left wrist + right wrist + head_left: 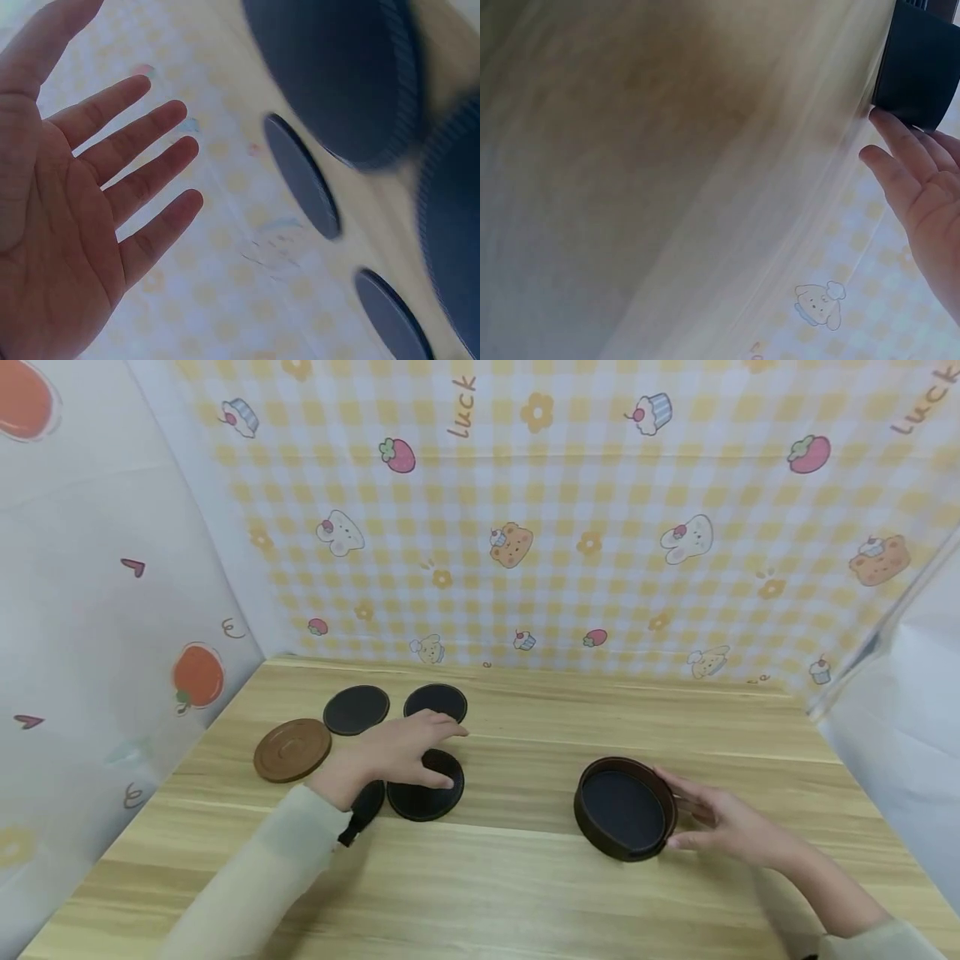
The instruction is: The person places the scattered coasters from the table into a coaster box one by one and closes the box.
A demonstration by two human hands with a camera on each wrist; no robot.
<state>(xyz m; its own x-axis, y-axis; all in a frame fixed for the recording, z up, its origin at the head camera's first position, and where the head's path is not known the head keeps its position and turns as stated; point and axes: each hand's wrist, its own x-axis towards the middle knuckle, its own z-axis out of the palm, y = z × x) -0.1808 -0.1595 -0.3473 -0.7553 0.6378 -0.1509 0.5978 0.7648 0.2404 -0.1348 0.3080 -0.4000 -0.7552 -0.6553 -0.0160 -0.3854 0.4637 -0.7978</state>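
Observation:
My left hand (397, 747) hovers with spread fingers over a group of flat round coasters, holding nothing. Below its thumb lies a black coaster (423, 806); another black coaster (367, 803) is partly hidden by the wrist. Farther back are two more, a black coaster (356, 710) on the left and a black coaster (436, 700) behind the fingers. At the right, a shallow round dark holder (592, 833) with a brown inner wall stands on the table. My right hand (731, 827) rests its extended fingertips and thumb against the holder's right side.
A brown round disc (292, 752) with a ringed face lies left of the coasters. The wooden table (517, 885) meets a yellow checked cloth (562, 593) at the back and a white cloth (97, 635) on the left.

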